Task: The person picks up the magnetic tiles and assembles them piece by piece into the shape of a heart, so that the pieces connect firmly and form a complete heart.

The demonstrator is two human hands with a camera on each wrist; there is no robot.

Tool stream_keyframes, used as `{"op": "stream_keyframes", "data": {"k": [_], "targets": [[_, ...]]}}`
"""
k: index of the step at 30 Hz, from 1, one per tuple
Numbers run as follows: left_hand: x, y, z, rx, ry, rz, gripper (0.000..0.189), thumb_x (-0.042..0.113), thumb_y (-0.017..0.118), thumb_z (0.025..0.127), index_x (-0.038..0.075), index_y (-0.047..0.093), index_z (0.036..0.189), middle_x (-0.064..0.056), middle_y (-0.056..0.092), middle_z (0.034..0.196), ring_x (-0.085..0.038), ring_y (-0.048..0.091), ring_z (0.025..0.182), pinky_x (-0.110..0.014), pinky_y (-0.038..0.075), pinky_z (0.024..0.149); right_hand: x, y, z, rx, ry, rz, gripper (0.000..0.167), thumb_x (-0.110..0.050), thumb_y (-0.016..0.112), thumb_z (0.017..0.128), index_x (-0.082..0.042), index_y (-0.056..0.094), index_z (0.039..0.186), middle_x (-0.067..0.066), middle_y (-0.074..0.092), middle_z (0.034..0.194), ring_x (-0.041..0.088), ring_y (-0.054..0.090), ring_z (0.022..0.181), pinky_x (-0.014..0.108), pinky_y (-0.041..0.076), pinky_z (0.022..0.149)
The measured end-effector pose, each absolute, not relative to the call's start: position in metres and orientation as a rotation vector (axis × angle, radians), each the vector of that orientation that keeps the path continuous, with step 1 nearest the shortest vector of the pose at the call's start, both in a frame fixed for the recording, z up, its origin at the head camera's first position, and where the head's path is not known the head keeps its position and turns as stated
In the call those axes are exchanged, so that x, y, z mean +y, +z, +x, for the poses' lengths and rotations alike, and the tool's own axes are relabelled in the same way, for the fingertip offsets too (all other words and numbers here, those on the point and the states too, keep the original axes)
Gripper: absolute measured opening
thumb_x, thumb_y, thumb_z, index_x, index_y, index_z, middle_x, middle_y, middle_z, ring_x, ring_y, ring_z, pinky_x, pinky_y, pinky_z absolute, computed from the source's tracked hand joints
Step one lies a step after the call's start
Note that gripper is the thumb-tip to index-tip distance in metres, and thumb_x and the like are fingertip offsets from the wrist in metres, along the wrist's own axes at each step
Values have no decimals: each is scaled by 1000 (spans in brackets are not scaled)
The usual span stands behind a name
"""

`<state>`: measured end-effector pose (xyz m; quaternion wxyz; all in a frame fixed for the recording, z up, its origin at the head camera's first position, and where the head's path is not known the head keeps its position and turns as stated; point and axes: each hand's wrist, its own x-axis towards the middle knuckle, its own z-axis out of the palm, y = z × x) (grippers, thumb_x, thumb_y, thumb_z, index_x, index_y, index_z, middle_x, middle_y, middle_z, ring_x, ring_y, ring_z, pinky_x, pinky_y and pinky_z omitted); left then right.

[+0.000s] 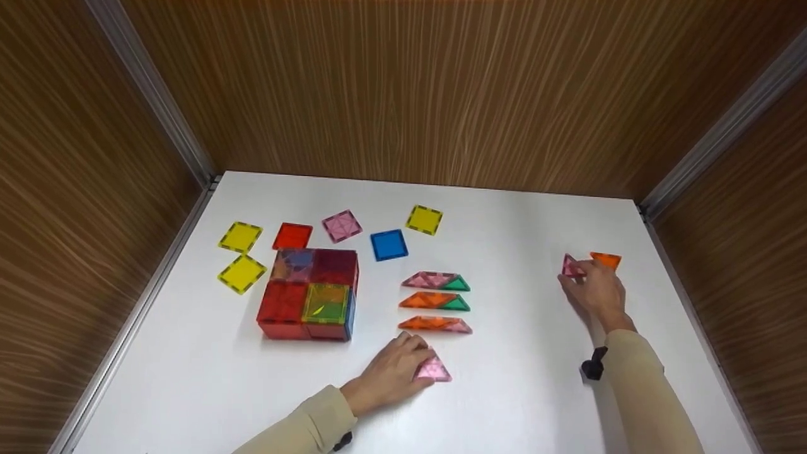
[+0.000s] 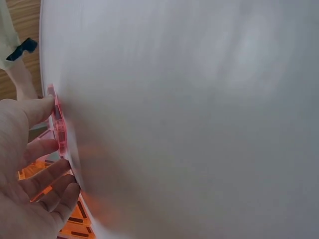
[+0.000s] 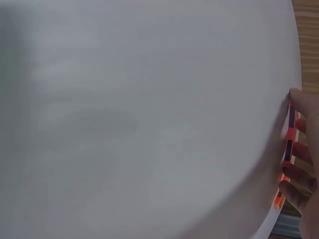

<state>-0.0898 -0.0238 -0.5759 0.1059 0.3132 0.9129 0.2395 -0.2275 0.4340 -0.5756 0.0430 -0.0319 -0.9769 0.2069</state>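
Observation:
My left hand [image 1: 394,369] is at the front middle of the table, thumb and index finger pinching a pink triangular magnetic tile [image 1: 435,369] at its edges. The left wrist view shows this pink tile [image 2: 59,122] edge-on between thumb and finger. Far to the right, my right hand [image 1: 599,293] holds another pink triangular tile [image 1: 570,266] between thumb and fingers. An orange triangular tile [image 1: 607,259] lies just beyond that hand, partly covered by it. Beyond my left hand are three rows of joined triangles: orange-pink [image 1: 429,324], orange-green [image 1: 425,300] and pink-green [image 1: 432,279].
A low block of joined tiles [image 1: 284,302], mostly red, stands on the left of the white table [image 1: 504,378]. Behind it lie loose square tiles: several yellow [image 1: 424,220], one red [image 1: 293,235], one pink [image 1: 342,226], one blue [image 1: 389,244]. Wood-grain panels [image 1: 403,94] enclose the table.

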Motion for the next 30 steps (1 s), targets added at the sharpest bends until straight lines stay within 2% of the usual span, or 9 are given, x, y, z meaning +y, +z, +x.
{"op": "stream_keyframes", "data": {"k": [7,14,22,30], "targets": [[-26,-574,-93,2668,706,925,44,40,71,100,19,69,139,3,63,135,-13,52,124,-35,50,112,420,-574,-209,-2996,647,40,45,-31,76,96,-2,70,130,27,66,129,45,62,112,65,54,96],[-26,-573,-92,2656,704,934,43,40,71,101,19,69,139,3,63,135,-14,52,126,-35,50,114,399,-573,-176,-2993,665,195,46,-30,81,92,-3,72,128,23,69,126,41,63,110,61,56,92],[-26,-573,-92,2658,719,941,44,39,71,101,18,69,139,1,63,137,-16,52,127,-38,50,115,361,-571,-123,-2904,634,529,33,-27,92,81,-16,80,110,2,73,112,17,64,98,37,59,81],[-26,-574,-90,2669,707,936,47,40,70,101,17,67,142,0,63,140,-17,52,131,-40,48,118,321,-569,-89,-2909,611,754,36,-38,92,80,-21,82,111,-7,73,110,7,63,94,27,56,77]]}}
